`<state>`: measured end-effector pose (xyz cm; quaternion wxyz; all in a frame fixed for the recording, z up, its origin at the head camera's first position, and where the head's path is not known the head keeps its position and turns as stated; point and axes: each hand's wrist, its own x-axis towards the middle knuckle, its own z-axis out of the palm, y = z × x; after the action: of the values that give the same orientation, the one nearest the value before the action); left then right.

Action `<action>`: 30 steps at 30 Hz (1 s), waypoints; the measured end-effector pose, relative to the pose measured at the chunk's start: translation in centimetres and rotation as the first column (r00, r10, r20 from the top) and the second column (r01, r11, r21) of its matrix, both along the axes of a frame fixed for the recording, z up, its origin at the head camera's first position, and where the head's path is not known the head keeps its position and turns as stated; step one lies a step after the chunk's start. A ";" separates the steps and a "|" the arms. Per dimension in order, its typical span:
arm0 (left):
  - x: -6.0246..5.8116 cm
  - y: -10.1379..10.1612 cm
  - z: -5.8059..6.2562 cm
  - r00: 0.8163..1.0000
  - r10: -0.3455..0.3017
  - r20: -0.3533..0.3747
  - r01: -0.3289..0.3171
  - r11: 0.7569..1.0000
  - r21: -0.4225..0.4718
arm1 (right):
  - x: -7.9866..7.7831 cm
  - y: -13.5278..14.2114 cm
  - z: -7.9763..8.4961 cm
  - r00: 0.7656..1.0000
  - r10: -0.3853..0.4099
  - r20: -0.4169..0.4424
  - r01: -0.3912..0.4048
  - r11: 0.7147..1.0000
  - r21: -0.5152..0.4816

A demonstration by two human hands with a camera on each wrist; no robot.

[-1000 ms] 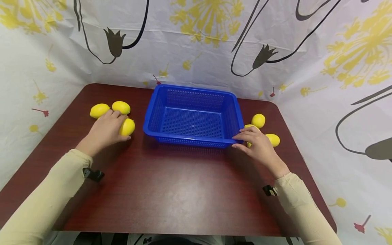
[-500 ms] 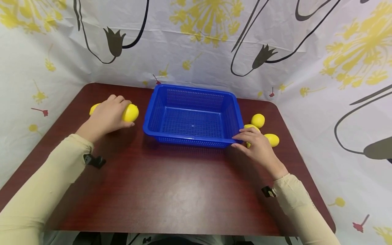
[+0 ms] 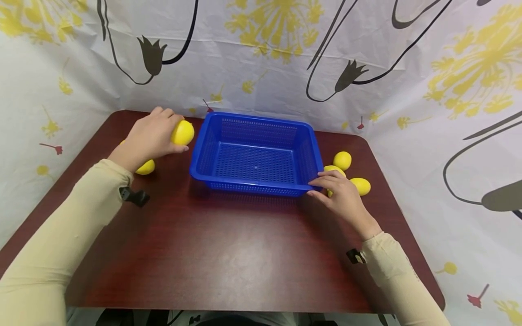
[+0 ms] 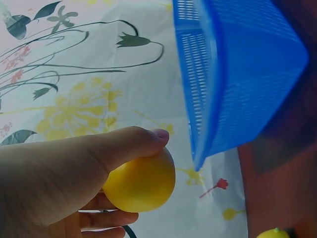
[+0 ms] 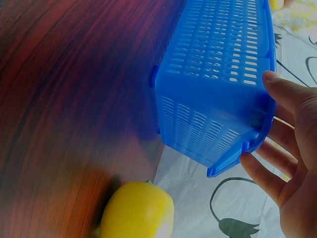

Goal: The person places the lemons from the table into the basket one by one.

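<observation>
My left hand (image 3: 152, 136) holds a yellow lemon (image 3: 183, 133) above the table, just left of the blue plastic basket (image 3: 256, 186). In the left wrist view the thumb lies over this lemon (image 4: 141, 183), with fingers beneath it, close to the basket's rim. My right hand (image 3: 344, 194) grips the basket's near right corner. The right wrist view shows thumb and fingers on either side of the corner of the basket (image 5: 213, 94). Inside, the basket's perforated floor is bare. A lemon (image 3: 146, 168) rests under my left wrist, with another mostly hidden behind that hand.
Several lemons lie right of the basket, including a far one (image 3: 342, 160) and one (image 3: 360, 186) beside my right hand. The dark red wooden table (image 3: 228, 253) has a patterned cloth (image 3: 261, 81) hanging behind it and along its sides.
My left hand has lifted a lemon from the left group and carried it up and rightward, toward the basket's left rim. My right hand stays at the basket corner.
</observation>
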<state>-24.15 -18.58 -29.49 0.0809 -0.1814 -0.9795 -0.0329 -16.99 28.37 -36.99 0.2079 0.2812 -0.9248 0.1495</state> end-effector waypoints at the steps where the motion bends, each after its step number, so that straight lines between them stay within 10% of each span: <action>1: -0.2 0.1 0.1 1.000 0.000 0.002 0.000 1.000 0.005 | 0.0 0.0 0.0 1.000 0.000 0.000 0.000 1.000 0.000; 30: -4.8 5.9 1.5 0.990 -0.134 0.048 0.126 0.982 0.142 | 0.0 0.0 -0.2 1.000 -0.003 -0.012 0.003 1.000 -0.022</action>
<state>-28.92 -12.69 -27.99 0.0628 -0.2381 -0.9628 -0.1112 -16.99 28.35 -37.20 0.2169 0.2786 -0.9222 0.1576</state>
